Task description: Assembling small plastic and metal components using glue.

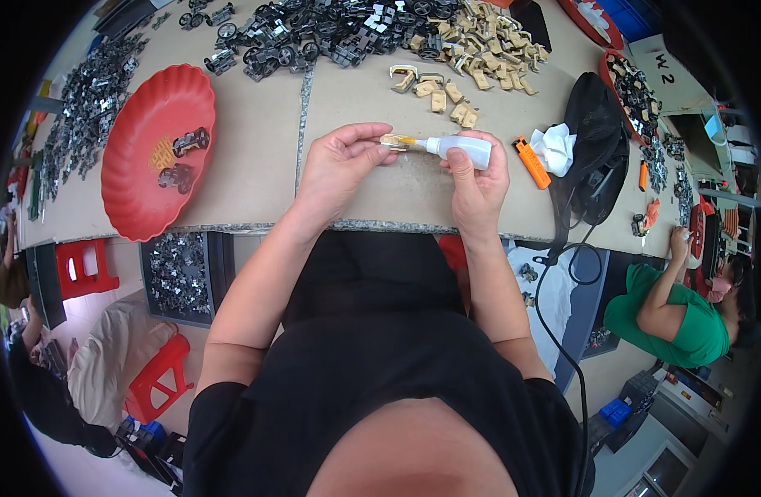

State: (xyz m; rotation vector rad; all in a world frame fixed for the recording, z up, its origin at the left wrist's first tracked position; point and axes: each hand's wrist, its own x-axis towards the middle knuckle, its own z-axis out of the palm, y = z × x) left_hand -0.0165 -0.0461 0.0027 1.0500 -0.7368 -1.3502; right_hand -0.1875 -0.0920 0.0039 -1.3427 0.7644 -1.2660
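Over the near part of the table, my left hand [330, 174] pinches a small tan-and-silver part [394, 142] between thumb and fingers. My right hand [480, 184] is closed around a white squeeze bottle [475, 149], held almost level with its narrow nozzle pointing left. The nozzle end is at the part; whether they touch I cannot tell. Just beyond my hands lie several loose tan pieces [438, 99], in front of a larger heap of tan parts [496, 54]. To their left is a pile of black toy vehicle bodies with wheels [314, 37].
At left stands a red scalloped bowl [122, 166] with two dark toy pieces. An orange tool [532, 164], crumpled white tissue [554, 147] and black bag [600, 124] with a trailing black cord [543, 311] lie right. A person in green [670, 319] works farther right.
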